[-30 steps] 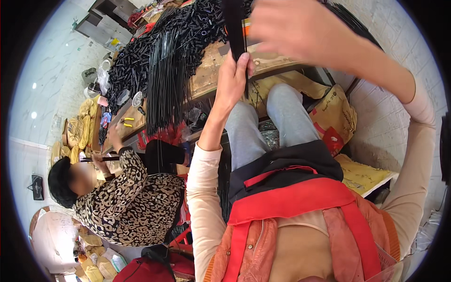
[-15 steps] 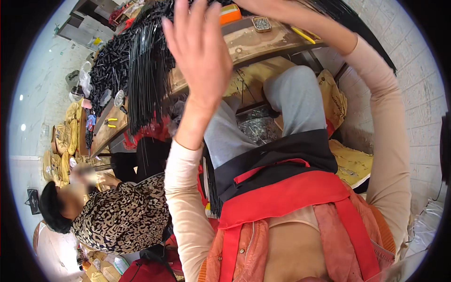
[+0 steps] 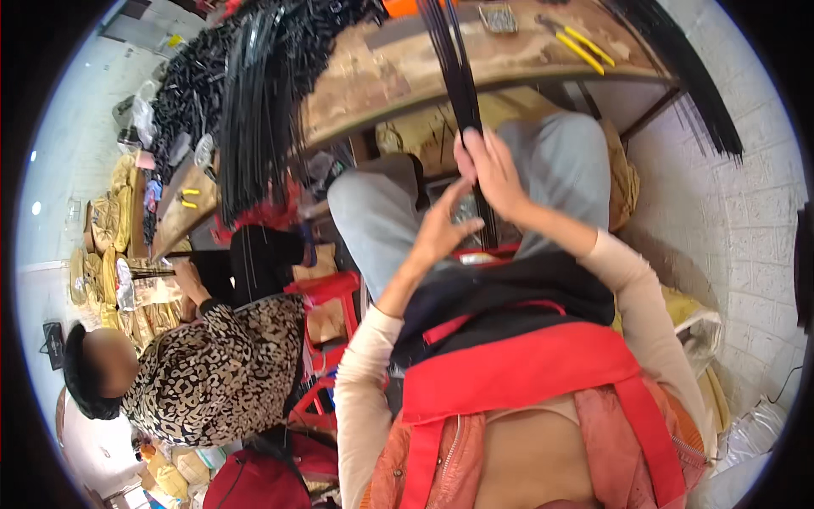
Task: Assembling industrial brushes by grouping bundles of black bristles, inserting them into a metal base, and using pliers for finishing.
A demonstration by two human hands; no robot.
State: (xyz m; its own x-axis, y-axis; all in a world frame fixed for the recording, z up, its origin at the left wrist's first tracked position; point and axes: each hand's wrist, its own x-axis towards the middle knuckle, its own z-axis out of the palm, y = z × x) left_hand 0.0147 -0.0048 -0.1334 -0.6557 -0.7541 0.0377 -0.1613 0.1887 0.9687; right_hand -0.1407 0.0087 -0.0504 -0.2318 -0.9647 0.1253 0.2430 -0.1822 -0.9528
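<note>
Black rod bundle: the narrow bundle of black rods [image 3: 462, 89] runs from the top edge, across the front edge of the surface [image 3: 365, 75], to between the person's knees; its near end shows past the hands, above the lap.
Right hand: the right hand [image 3: 500, 180] lies over the bundle from its right side, fingers closed about the rods; how tightly cannot be told.
Left hand: the left hand [image 3: 439, 229] is just left of the rods and nearer the body, half open, thumb spread from the fingers; its fingertips come up close to the right hand, and whether they touch the rods is unclear.
Knees: grey trousers [image 3: 365, 204] show on either side of the bundle.
Far side of surface: a small tray of metal bits [image 3: 498, 19] lies right of the bundle, with yellow-handled pliers [image 3: 589, 51] further right.
Loose rods: a thick bunch of black rods [image 3: 257, 114] hangs over the front edge at left; another bunch [image 3: 695, 93] hangs over at far right.
Pile: a heap of small black parts [image 3: 188, 97] lies beyond the left bunch.
Neighbour: a co-worker in a patterned top [image 3: 222, 373] sits at left, well apart from the bundle.
</note>
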